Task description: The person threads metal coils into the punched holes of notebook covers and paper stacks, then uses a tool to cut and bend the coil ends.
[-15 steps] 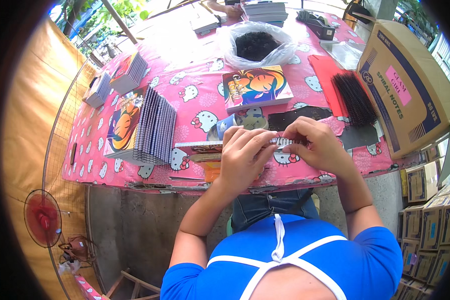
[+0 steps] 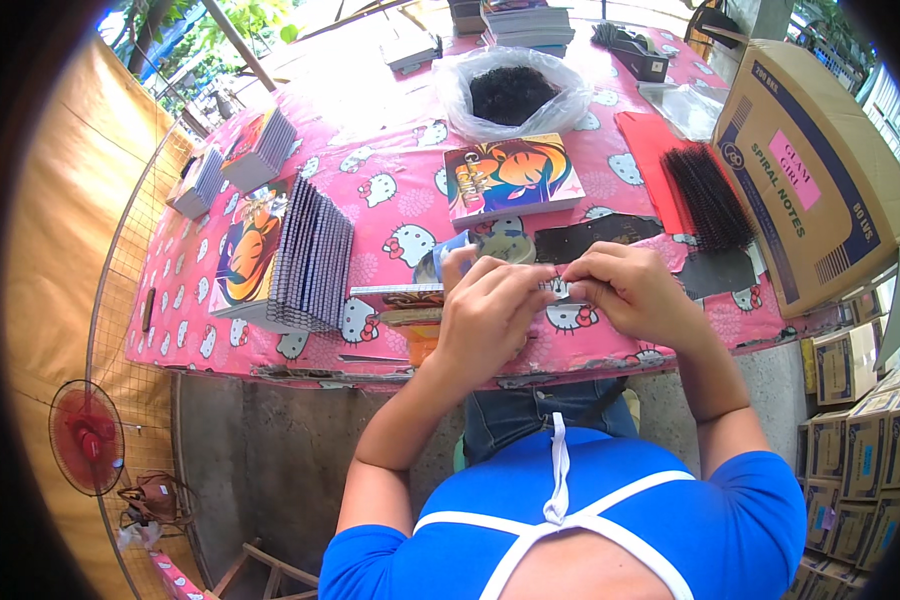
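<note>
Black coils (image 2: 708, 200) and carton (image 2: 805, 235) right of hands (image 2: 485, 315); notebooks (image 2: 315, 260) left

The left grip (image 2: 485, 312) and right grip (image 2: 625, 290) are held close together, fingers (image 2: 507, 287) curled, forearms (image 2: 410, 418) angled inward behind them.

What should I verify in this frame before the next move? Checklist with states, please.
1. Left hand gripping the notebook: ok.
2. Right hand close beside the left hand's fingertips: ok.
3. Notebook edge at the fingertips in full view: not ok, fingers cover most of it.
4. Coil seated along that edge: cannot tell, too small and covered.
5. Loose black coils nearby, right of the right hand: ok.
6. Notebook stack apart from the left hand: ok.
</note>
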`<action>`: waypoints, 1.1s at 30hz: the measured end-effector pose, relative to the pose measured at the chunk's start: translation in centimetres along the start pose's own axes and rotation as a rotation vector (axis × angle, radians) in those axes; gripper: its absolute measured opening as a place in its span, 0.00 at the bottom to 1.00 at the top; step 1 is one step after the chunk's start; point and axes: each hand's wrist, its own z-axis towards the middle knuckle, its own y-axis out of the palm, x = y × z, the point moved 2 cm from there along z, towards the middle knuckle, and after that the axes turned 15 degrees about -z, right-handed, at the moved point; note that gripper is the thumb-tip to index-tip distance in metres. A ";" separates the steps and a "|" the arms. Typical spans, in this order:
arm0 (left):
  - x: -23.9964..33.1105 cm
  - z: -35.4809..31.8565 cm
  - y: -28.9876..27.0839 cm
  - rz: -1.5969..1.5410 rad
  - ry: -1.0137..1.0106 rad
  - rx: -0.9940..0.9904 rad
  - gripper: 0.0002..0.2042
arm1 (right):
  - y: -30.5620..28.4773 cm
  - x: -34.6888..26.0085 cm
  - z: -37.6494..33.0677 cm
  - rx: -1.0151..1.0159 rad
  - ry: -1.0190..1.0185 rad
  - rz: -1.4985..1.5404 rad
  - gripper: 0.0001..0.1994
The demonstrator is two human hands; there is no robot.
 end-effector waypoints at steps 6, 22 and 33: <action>0.0 -0.8 -0.6 0.058 0.029 0.065 0.12 | 0.9 -1.0 1.1 0.023 0.061 0.134 0.12; -0.8 -0.7 -0.6 -0.090 0.168 0.051 0.09 | 1.5 -0.6 1.2 0.014 -0.007 0.112 0.06; -0.4 -1.3 -1.6 0.154 -0.128 0.095 0.15 | 1.9 -1.3 0.6 0.063 0.049 0.059 0.11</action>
